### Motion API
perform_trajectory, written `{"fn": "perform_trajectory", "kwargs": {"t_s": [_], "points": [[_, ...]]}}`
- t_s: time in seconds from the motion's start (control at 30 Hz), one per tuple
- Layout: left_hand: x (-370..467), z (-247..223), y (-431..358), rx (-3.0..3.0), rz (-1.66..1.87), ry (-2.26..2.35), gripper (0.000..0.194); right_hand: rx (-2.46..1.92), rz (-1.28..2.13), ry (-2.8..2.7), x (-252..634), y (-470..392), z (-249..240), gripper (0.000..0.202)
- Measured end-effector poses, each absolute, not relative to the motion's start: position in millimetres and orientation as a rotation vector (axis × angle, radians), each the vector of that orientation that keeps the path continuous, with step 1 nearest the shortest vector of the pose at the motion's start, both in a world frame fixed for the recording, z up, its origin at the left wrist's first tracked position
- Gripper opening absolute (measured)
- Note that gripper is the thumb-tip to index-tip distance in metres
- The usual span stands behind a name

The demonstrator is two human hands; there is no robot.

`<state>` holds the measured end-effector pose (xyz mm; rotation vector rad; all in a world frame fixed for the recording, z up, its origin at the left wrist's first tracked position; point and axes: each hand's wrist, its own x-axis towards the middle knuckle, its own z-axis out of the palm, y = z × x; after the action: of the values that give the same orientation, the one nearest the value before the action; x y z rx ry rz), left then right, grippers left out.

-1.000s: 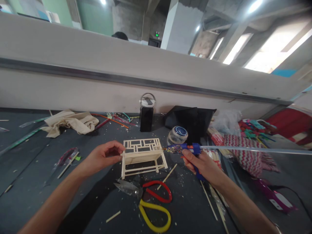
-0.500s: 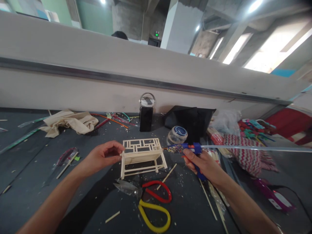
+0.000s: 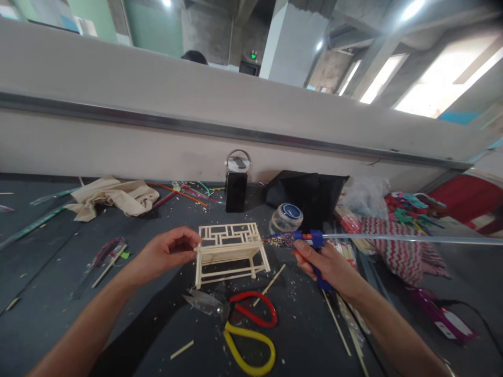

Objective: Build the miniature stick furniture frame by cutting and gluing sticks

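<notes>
A small frame of pale wooden sticks stands on the dark table in front of me, its latticed panel facing up. My left hand pinches the frame's left upper corner between thumb and fingers. In my right hand is a blue hot glue gun, a long clear glue stick running out of its back to the right. The gun's nozzle, speckled with coloured bits, points left at the frame's right upper corner; whether it touches is hard to tell. Scissors with one red and one yellow handle lie open just in front.
Behind the frame stand a phone, a clear jar with a blue lid and a black bag. A beige cloth lies left. Loose sticks, a knitted piece and a purple device are on the right.
</notes>
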<state>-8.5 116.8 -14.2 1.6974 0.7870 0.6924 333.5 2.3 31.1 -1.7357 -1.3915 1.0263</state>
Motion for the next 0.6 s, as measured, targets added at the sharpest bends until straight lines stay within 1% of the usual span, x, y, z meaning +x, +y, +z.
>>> {"fn": "perform_trajectory", "kwargs": {"t_s": [0.6], "points": [[-9.0, -13.2, 117.2, 1.699, 0.692, 0.786, 0.019, -1.748, 1.042, -1.367, 329.1, 1.2, 34.7, 0.055]]}}
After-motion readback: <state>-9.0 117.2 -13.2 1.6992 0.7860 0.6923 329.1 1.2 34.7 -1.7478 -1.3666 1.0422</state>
